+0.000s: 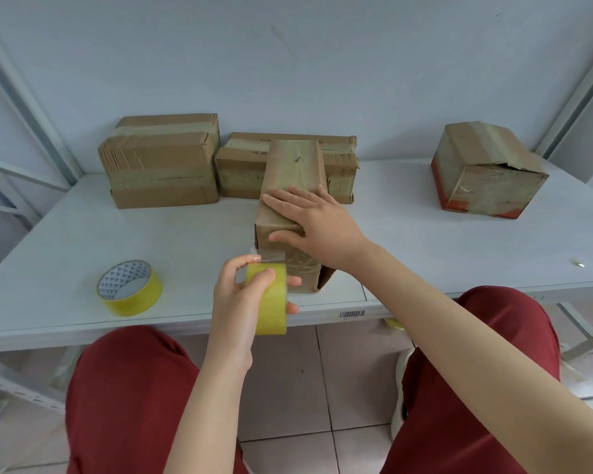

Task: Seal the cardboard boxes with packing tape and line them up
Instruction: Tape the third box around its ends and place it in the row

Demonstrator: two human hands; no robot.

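Far boxes [158,162] look taped; our left hand [233,295] grips the tape roll [271,302] while our right hand [319,227] presses spread fingers [281,203] on the near box [293,165], not yet sealed.

Left hand [240,292] grips tape roll [269,299]; right hand [317,227] presses box [291,186].

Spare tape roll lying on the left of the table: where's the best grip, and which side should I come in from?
Come in from above. The spare tape roll lies flat on the table with its open core facing up. A likely grip is fingers hooked inside the core and the thumb on the yellow outer wall at the near rim.
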